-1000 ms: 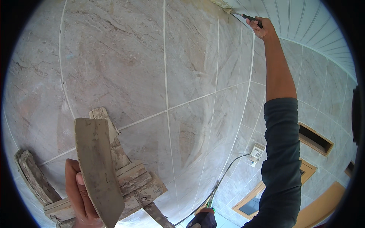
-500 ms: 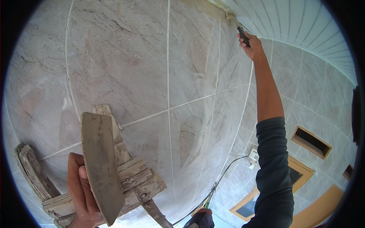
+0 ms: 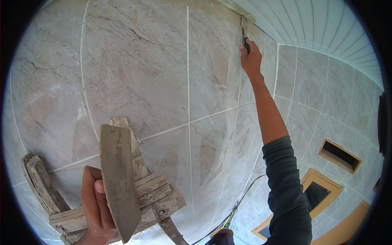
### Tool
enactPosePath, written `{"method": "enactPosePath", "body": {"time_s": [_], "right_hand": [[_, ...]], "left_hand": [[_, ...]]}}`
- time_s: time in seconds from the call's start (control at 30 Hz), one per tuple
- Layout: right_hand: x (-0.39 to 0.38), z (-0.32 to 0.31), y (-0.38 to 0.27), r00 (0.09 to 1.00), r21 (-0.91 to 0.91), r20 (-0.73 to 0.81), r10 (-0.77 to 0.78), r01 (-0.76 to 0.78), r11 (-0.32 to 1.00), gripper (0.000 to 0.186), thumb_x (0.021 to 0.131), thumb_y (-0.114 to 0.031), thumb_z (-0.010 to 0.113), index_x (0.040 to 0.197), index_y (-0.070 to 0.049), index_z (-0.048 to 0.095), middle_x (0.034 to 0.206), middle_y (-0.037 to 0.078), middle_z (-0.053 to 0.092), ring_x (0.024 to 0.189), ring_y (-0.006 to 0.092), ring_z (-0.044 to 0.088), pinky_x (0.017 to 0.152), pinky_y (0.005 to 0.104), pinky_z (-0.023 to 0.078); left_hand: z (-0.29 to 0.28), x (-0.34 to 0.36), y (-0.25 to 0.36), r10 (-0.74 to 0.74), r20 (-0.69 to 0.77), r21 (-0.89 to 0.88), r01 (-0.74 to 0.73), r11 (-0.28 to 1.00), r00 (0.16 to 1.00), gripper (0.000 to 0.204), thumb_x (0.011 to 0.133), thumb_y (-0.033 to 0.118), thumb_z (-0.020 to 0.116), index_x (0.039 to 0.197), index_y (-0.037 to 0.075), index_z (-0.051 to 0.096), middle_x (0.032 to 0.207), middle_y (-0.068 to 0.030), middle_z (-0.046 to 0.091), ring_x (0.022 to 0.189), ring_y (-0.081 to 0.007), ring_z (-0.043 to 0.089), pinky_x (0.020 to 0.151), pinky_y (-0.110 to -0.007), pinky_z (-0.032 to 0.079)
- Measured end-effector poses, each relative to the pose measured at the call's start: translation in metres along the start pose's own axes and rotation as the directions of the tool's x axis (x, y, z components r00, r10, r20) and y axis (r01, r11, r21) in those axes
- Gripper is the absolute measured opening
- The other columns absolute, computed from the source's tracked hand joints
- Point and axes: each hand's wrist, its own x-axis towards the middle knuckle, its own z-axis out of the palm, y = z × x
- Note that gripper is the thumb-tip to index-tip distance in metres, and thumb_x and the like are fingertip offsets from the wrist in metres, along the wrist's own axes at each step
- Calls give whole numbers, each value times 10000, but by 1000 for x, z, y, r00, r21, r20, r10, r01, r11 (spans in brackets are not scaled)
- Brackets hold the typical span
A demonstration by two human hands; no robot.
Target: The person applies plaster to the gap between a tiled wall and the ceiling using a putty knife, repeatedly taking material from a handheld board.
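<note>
My left hand (image 3: pixel 96 200) is closed at the lower left, fingers curled behind a flat, rectangular plastering trowel (image 3: pixel 118 183) smeared with dried grey-beige material. The trowel's handle is hidden. At the top of the tiled wall (image 3: pixel 155 77), my right hand (image 3: pixel 252 59) grips the dark handle of a small scraper-like tool (image 3: pixel 246 44). That tool's tip reaches a wet-looking beige paste patch (image 3: pixel 247 22) where the wall meets the ceiling; its blade is too small to make out clearly.
Behind my left hand stands a rough wooden scaffold (image 3: pixel 157 196) with crusted boards. White ceiling panels (image 3: pixel 306 24) slope away at upper right. A cable (image 3: pixel 245 194), a framed wall opening (image 3: pixel 339 155) and a wood-framed window (image 3: pixel 320 190) lie right of centre.
My right hand has swung left against the wall, and its tool now points more upright at the top edge. My left hand still holds the trowel; the whole view has shifted slightly.
</note>
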Motion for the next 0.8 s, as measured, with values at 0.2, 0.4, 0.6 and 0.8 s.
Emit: {"method": "enactPosePath", "body": {"time_s": [0.2,0.4,0.6,0.8], "right_hand": [[12,-10,-2,995,27,83,-62,60,998,309,800,-59,658,1093,-10,574,941,224,608,857,407,592,743,456,457],[8,-22,-29,981,127,145,-126,107,986,302,815,-58,641,1106,-8,580,951,214,602,857,399,588,753,446,458],[13,-63,-28,997,153,74,-30,18,988,255,870,-72,594,1116,-7,587,964,214,621,847,371,602,723,410,465],[12,-89,-18,721,643,467,512,-675,363,271,942,-111,464,1143,36,570,902,127,641,676,123,556,544,241,423]], "left_hand": [[7,7,3,40,-43,0,-40,999,998,308,1027,216,287,992,-59,420,825,-83,441,714,-153,420,649,-264,367],[19,12,12,80,-164,43,-74,996,983,343,1035,273,255,878,14,415,683,-31,456,603,-92,399,550,-256,340],[17,11,8,138,-122,156,-118,981,983,314,1034,235,253,877,10,405,724,-42,417,638,-99,372,578,-259,334],[18,10,7,185,-134,197,-156,968,974,311,1033,233,255,876,10,405,743,-46,405,657,-101,358,596,-260,329]]}}
